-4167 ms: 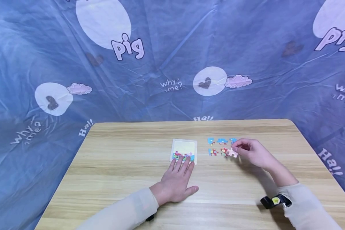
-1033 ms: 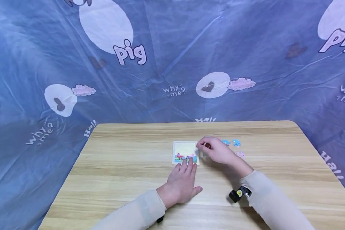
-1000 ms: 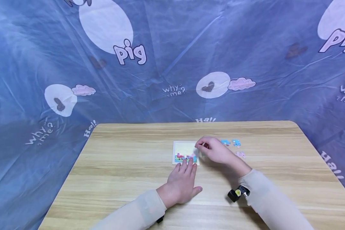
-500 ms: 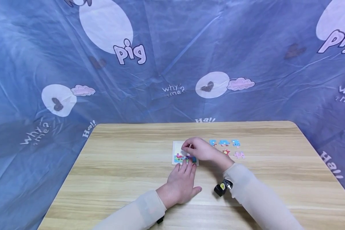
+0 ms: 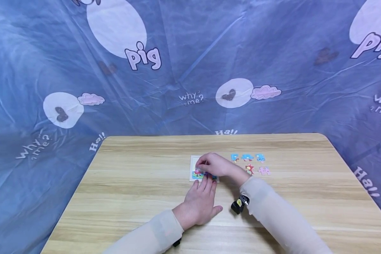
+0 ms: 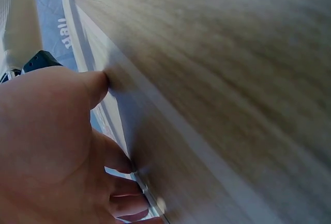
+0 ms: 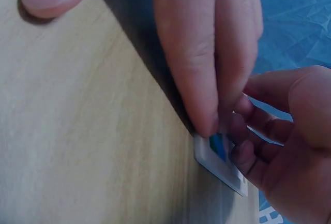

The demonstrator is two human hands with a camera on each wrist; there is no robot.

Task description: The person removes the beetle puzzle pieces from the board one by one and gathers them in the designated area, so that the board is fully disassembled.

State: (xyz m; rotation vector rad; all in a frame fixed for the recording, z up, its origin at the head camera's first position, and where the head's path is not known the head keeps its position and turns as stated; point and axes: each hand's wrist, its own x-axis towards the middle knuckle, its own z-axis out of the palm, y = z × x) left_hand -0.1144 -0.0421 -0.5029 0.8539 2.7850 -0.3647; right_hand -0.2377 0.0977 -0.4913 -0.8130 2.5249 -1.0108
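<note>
A small white-framed jigsaw puzzle board [image 5: 193, 159] lies on the table, its bottom strip filled with colourful picture pieces. My left hand [image 5: 199, 204] rests with fingers spread and fairly straight across the board's near edge, thumb out to the side. My right hand [image 5: 214, 165] is over the board, thumb and fingers pinched together on a puzzle piece at its left-middle part. The fingers hide most of that piece. In the right wrist view, the right hand's fingers [image 7: 279, 125] bend down at the board [image 7: 220, 164], beside the left hand's fingers [image 7: 191, 53].
Right of the board lie loose puzzle pieces: a row of blue ones [image 5: 247, 157], and below them a red one [image 5: 249, 169] and a pink one [image 5: 264, 171]. The wooden table [image 5: 130, 190] ends at a blue printed cloth [image 5: 165, 116].
My right hand has left the pink piece among the loose pieces and moved left over the board. The lower row's left piece is gone from its spot. My left hand stays on the board.
</note>
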